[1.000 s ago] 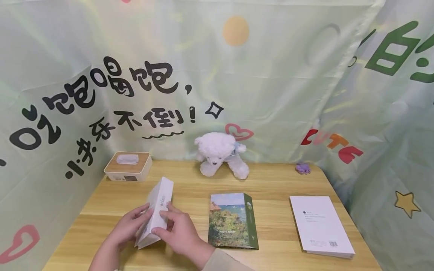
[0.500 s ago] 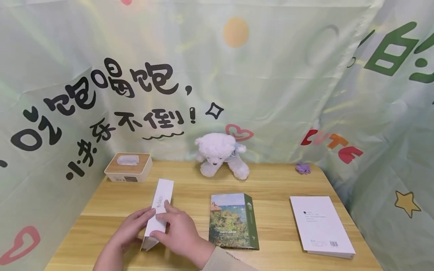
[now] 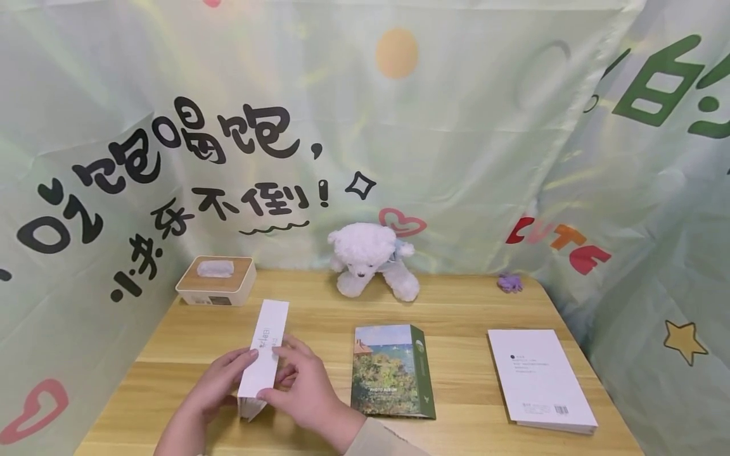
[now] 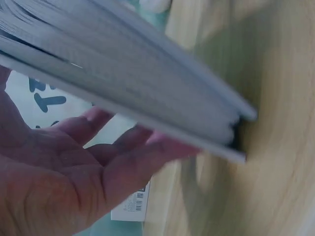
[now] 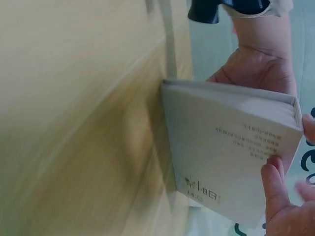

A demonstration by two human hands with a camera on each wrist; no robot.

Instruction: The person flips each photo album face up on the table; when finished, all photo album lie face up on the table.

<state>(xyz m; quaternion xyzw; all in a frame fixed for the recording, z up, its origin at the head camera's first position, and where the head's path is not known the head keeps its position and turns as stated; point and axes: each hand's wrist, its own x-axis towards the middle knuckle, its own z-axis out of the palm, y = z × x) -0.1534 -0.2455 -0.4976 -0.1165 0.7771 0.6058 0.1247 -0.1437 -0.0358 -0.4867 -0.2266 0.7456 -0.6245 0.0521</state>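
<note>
A: Where is the book [image 3: 264, 370]?
B: Lower left of the frame, tilted, spine upward. Whether its lower edge touches the table [image 3: 456, 354] I can't tell.
A: And the hands?
B: Two, one at each cover. The left hand [image 3: 213, 383] grips its side with fingers lightly bent; the right hand [image 3: 310, 383] grips the other, its fingers more curled.
A: Count the rest.
B: One album [image 3: 382, 373] at lower centre and one white volume [image 3: 542, 383] at lower right, so three bound things in all. One tissue box [image 3: 215, 284] at left, one toy dog [image 3: 367, 259] at centre, one small purple toy [image 3: 509, 283] right of it.
A: What differs from a second ago?
B: Then the book leaned more, showing its left cover; now the spine faces up. The others lie as they did.
</note>
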